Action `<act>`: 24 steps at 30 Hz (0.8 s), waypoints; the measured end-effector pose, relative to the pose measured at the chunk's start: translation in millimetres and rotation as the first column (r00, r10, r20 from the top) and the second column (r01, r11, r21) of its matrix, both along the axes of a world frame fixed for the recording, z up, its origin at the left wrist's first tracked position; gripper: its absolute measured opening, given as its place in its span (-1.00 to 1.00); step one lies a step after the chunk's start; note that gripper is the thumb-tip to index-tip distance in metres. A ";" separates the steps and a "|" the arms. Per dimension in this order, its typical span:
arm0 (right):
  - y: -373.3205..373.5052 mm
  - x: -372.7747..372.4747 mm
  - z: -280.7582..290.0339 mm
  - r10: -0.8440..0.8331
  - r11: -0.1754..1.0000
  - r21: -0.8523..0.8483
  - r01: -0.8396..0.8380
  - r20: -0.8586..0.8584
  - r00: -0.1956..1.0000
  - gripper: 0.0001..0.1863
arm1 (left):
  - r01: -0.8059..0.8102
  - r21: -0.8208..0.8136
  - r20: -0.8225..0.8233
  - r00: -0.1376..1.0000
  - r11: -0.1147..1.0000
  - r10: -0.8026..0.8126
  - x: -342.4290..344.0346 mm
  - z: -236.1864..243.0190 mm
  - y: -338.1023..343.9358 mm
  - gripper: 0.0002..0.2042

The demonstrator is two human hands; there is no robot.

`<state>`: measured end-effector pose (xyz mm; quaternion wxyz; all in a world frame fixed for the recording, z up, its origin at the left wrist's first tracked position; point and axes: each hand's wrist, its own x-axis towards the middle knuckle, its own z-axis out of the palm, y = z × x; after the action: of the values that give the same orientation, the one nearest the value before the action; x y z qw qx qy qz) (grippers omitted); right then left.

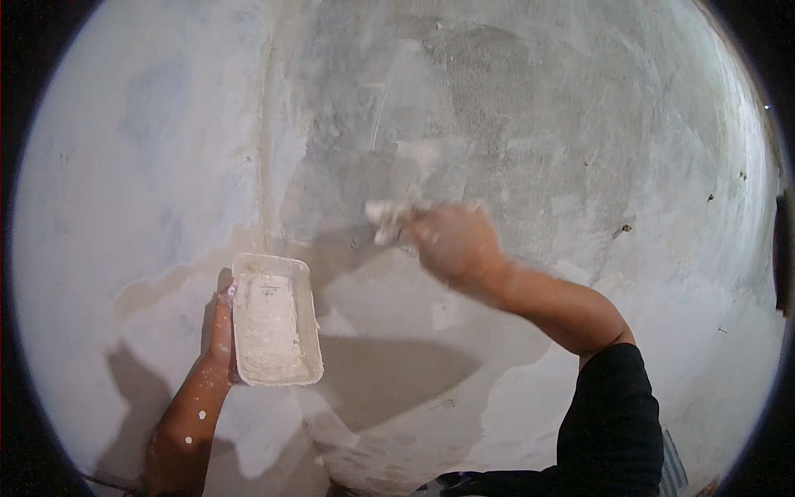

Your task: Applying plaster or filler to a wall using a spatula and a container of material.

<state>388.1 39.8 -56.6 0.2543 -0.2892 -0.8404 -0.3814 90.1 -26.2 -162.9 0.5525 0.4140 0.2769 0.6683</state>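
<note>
My left hand (pixel 222 331) grips a shallow rectangular plastic tub (pixel 315 344) from its left side, with most of the fingers hidden behind it. Pale cream filler (pixel 269 323) coats the tub's inside. Raised against the wall, my right hand (pixel 455 244) is closed round a putty knife (pixel 386 219) smeared with the same pale paste. Motion blurs that tool, so its blade is hard to make out. Damp, lighter strokes of filler (pixel 418 157) show on the grey wall above it.
The wall (pixel 522 108) fills the view, bare grey in the upper middle and whitish at left. A vertical corner or seam (pixel 265 124) runs down left of the middle. Small dark holes or fixings (pixel 625 229) dot the right side. White spots mark my left forearm.
</note>
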 end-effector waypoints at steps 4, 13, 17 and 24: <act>13.0 12.1 51.7 -0.019 0.987 0.151 0.056 -0.239 0.971 -0.82 | 0.112 -0.057 0.006 0.994 0.992 -0.111 -6.4 -3.6 4.1 -0.35; 18.2 -18.1 -22.6 -0.209 0.958 -0.210 0.198 -0.034 0.977 -0.68 | -0.034 0.015 -0.049 0.998 0.999 0.035 -8.1 -5.7 6.5 -0.36; 23.0 -22.9 -81.7 -0.114 0.989 -0.058 0.139 0.320 0.940 -0.72 | -0.011 0.054 -0.024 1.000 0.998 0.012 -5.0 -2.7 2.6 -0.37; 16.4 -20.2 27.6 0.070 0.992 0.113 -0.064 -0.045 0.997 -0.76 | 0.156 0.105 0.084 0.983 0.982 -0.165 6.9 10.6 -16.1 -0.39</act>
<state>367.9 56.2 -28.9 0.3031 -0.2555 -0.8207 -0.4116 97.1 -42.3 -152.3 0.5958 0.4302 0.1838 0.6529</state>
